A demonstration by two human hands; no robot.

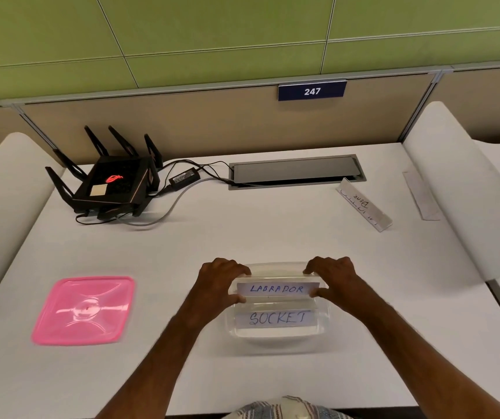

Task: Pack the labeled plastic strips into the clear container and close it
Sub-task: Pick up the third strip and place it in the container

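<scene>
— While we look down over the clear container (pixel 277 334), what do our hands have hold of?

— We pinch the "LABRADOR" strip (pixel 278 288) by its two ends: the left hand (pixel 220 279) takes the left end between thumb and curled fingers, the right hand (pixel 333 276) takes the right end the same way. The strip lies level across the far half of the container, at about the height of its rim, lettering facing us.

— And inside the container?

— We see the "SOCKET" strip (pixel 277 317) lying flat in the near half, just beside the one we hold. Neither hand touches it.

— Where is the lid?

— We find the pink lid (pixel 84 309) well to the left of the container, flat on the white desk (pixel 182 243), apart from both hands; the container stands open.

— Any strips outside?

— One labeled strip (pixel 363 207) rests on the desk far beyond the container and to its right; we can read "BEAR" on it, the rest is blurred. Farther right of it lies another pale strip (pixel 421 196), whose lettering we cannot tell.

— What else?

— A black router (pixel 108 182) sits far behind the container to the left.
</scene>
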